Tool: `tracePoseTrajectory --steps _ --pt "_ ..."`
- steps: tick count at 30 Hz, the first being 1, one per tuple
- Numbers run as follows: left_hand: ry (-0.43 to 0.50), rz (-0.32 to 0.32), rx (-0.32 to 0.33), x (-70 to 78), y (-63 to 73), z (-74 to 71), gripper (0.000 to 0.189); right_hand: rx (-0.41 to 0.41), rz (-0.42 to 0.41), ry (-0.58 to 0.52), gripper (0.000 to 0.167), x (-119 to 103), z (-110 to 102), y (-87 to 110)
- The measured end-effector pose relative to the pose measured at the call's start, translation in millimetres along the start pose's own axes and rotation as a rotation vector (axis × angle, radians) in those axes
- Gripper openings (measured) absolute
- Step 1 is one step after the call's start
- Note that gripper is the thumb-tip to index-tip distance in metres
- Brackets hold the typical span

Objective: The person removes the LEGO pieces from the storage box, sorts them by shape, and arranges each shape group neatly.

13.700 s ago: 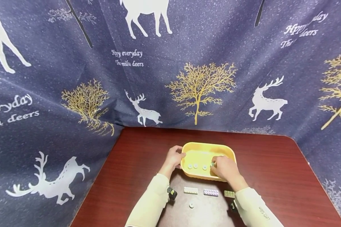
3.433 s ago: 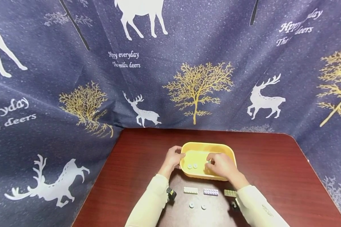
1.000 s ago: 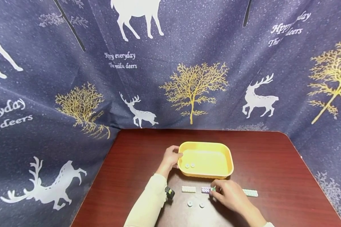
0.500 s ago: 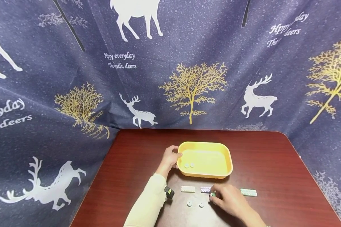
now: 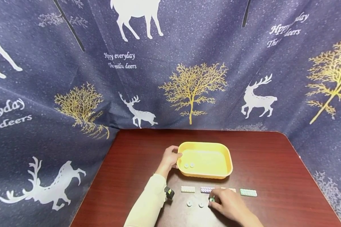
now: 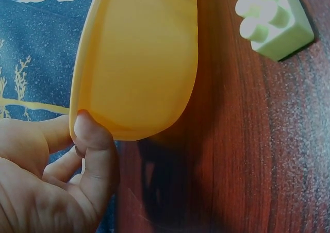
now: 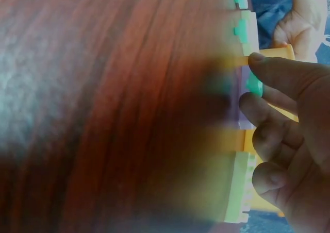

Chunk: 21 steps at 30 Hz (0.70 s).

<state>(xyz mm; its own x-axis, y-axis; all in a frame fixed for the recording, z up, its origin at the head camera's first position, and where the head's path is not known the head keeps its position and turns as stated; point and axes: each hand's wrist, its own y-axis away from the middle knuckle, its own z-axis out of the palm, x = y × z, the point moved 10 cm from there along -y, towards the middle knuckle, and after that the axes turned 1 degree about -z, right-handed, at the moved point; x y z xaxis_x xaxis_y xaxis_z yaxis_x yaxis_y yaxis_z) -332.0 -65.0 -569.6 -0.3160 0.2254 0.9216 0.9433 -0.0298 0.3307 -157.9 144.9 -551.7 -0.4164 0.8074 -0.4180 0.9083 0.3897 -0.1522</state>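
Observation:
My left hand grips the left end of a yellow plastic tray; in the left wrist view its thumb lies over the rim. Two small round pieces with a centre spot lie in the tray. In front of the tray, my right hand pinches a small green round piece between thumb and finger, low over the table. To its left, two similar round pieces lie side by side.
Studded toy blocks stand in a row before the tray: a cream one, a purple one, a pale one partly behind my right hand, and a green one. A deer-printed cloth hangs behind the reddish table.
My right hand has taken a round piece out of the tray, passed over the blocks and come nearer to the table's front. Another round piece was set down earlier. The left hand keeps its hold.

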Motion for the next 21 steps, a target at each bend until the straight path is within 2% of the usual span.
tracePoseTrajectory --steps 21 --pt "-0.010 -0.004 -0.003 1.1 0.2 -0.1 0.039 -0.036 -0.029 -0.030 0.017 4.1 8.2 2.4"
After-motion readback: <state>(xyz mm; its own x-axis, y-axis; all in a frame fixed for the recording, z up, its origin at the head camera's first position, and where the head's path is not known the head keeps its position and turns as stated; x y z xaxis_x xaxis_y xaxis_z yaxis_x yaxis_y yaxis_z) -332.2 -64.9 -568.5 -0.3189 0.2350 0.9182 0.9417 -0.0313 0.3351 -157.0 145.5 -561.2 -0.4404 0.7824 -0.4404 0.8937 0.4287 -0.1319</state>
